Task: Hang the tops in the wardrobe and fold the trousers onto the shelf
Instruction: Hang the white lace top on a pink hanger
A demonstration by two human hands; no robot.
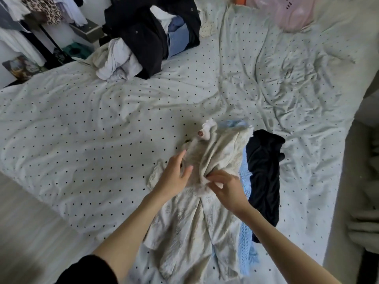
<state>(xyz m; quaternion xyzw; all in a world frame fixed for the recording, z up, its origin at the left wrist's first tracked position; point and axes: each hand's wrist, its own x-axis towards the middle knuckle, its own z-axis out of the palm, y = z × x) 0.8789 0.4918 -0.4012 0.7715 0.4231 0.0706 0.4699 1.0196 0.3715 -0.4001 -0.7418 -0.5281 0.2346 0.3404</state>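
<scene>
Cream top, thin and embroidered, lies crumpled on the dotted bedsheet. Right hand pinches a fold of it. Left hand rests on it with loose, spread fingers.

We note 1 bed covered by a pale, creased sheet printed with small dark dots. At the far edge of the bed we record 1 pink plastic bag with dark lettering, too cut off to read, and beside it an orange item, only partly in frame. On the floor at the far left stand a grey box, a teal object and a picture propped at a tilt. Pale wood-look flooring shows at the near left.
</scene>
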